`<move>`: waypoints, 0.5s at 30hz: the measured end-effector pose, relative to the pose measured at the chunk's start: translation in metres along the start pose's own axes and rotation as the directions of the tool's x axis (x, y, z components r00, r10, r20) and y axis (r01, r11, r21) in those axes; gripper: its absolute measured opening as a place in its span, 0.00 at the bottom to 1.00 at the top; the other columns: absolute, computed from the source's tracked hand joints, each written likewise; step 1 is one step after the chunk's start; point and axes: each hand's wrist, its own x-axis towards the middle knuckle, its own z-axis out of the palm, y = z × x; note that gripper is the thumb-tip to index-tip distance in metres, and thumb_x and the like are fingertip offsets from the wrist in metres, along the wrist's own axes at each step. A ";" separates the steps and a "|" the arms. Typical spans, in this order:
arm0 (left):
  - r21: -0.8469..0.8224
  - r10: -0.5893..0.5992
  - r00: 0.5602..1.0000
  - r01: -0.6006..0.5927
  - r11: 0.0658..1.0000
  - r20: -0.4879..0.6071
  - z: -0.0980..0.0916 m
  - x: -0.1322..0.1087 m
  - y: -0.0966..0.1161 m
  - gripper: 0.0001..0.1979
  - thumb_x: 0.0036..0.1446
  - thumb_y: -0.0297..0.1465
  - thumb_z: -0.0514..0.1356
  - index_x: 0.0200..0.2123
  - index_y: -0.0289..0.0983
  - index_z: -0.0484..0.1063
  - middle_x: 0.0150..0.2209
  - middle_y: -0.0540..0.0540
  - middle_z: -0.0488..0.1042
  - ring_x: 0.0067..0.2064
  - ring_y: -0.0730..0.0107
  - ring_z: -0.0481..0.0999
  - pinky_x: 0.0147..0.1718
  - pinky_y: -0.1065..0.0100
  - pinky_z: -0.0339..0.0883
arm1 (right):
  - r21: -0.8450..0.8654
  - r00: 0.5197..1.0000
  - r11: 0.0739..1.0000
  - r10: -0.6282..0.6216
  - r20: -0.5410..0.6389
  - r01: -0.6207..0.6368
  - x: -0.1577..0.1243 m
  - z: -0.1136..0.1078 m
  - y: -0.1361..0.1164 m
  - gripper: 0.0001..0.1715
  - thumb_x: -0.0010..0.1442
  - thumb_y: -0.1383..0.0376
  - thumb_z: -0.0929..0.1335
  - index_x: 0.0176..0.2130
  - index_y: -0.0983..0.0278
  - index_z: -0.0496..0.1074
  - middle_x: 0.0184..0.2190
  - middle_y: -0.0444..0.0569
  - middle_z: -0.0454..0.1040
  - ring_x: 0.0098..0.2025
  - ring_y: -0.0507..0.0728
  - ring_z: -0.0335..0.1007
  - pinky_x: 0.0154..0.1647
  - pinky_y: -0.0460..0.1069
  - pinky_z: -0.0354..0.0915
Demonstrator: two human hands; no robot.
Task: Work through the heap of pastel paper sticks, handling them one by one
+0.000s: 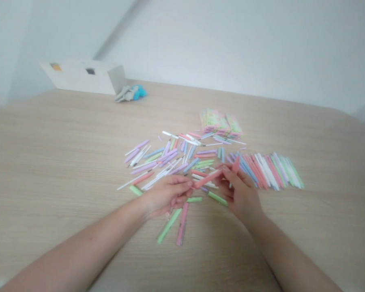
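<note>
Between my two hands is a coral-pink pen barrel (207, 179), tilted up to the right. My left hand (169, 195) pinches its lower left end. The fingers of my right hand (239, 190) are closed at its upper right end. A second coral piece, which looks like a pen cap (236, 164), sticks up from my right hand; its lower part is hidden by the fingers. Loose pen parts in purple, blue, green, coral and white (167, 158) lie scattered beyond and under my hands. Thin white refills (158, 178) with dark tips are among them.
To the right, several pens (266, 170) lie side by side in a row. Behind the parts stand small printed packs (220, 122) in pink, green and yellow. A white box (82, 77) and a grey and blue crumpled item (132, 93) sit at the back left of the wooden table (48, 162).
</note>
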 end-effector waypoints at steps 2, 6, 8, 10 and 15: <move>0.003 0.006 1.000 -0.006 1.000 -0.019 0.001 0.001 -0.001 0.08 0.51 0.31 0.64 0.31 0.30 0.72 0.20 0.53 0.64 0.16 0.85 0.55 0.12 0.79 0.45 | -0.324 0.966 0.918 -0.256 -0.038 0.230 -0.007 0.001 -0.001 0.10 0.61 0.58 0.64 0.39 0.61 0.69 0.22 0.42 0.66 0.16 0.47 0.51 0.15 0.43 0.49; 0.054 -0.008 0.999 0.007 0.999 0.031 0.002 0.002 -0.004 0.09 0.50 0.32 0.64 0.31 0.30 0.72 0.18 0.55 0.60 0.15 0.86 0.52 0.11 0.79 0.41 | -0.688 0.863 0.546 -0.436 0.254 0.478 -0.016 0.004 -0.001 0.12 0.62 0.64 0.63 0.46 0.60 0.68 0.32 0.48 0.74 0.31 0.55 0.70 0.32 0.48 0.63; 0.070 -0.029 0.998 0.025 0.997 0.056 0.002 0.002 -0.005 0.09 0.51 0.32 0.63 0.30 0.30 0.72 0.16 0.56 0.56 0.15 0.86 0.50 0.12 0.79 0.39 | -0.692 0.862 0.521 -0.382 0.334 0.499 -0.015 0.005 0.000 0.14 0.63 0.66 0.61 0.49 0.60 0.66 0.36 0.50 0.75 0.34 0.56 0.71 0.35 0.49 0.63; 0.063 -0.035 0.998 0.031 0.998 0.060 0.002 0.001 -0.004 0.09 0.52 0.32 0.62 0.29 0.30 0.72 0.15 0.57 0.55 0.14 0.85 0.50 0.12 0.78 0.40 | -0.688 0.875 0.548 -0.374 0.306 0.475 -0.014 0.005 0.001 0.14 0.64 0.66 0.60 0.49 0.60 0.66 0.34 0.48 0.74 0.32 0.55 0.70 0.33 0.48 0.63; 0.008 0.008 0.999 -0.008 1.000 -0.040 -0.001 0.001 0.000 0.06 0.52 0.28 0.61 0.31 0.30 0.73 0.20 0.51 0.66 0.15 0.85 0.54 0.12 0.78 0.44 | -0.671 0.881 0.619 -0.460 0.112 0.409 -0.013 0.002 0.003 0.09 0.64 0.65 0.60 0.44 0.61 0.65 0.27 0.44 0.69 0.28 0.53 0.66 0.30 0.47 0.60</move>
